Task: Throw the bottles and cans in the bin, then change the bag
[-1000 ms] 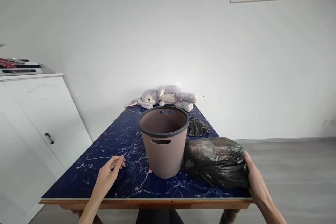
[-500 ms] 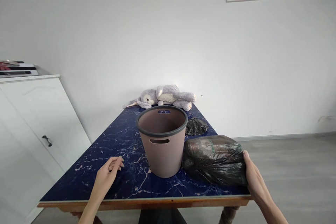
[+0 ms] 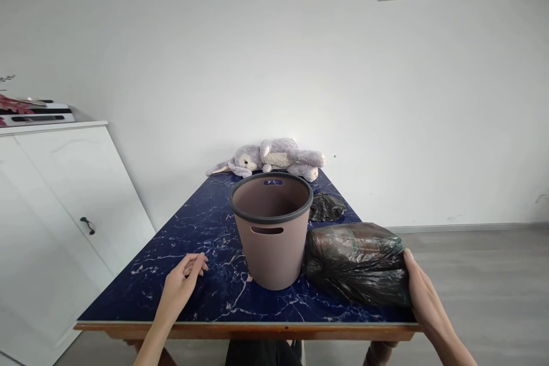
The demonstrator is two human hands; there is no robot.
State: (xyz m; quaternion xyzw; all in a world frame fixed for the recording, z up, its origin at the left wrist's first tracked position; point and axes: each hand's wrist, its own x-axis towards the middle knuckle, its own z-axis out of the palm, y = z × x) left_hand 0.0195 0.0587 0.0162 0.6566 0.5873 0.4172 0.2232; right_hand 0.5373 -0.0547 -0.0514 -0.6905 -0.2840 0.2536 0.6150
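A brown plastic trash bin with a dark rim and handle slots stands upright on the blue marbled table. Left of it, my left hand rests on the tabletop, fingers loosely curled in and thumb against them, nothing held. On the bin's right lies a bulky black plastic bag, with brownish contents showing through. My right hand touches the bag's right end, thumb upward; its other fingers are hidden, so I cannot tell whether they grip it.
A crumpled black plastic bag lies behind the bin, on its right. At the table's far end a grey plush rabbit lies against the wall. A white cabinet stands at the left, and my legs are under the table's near edge.
The whole view has shifted slightly, so everything sits a little farther right in the picture. Neither hand has visibly moved relative to the bin and bag.
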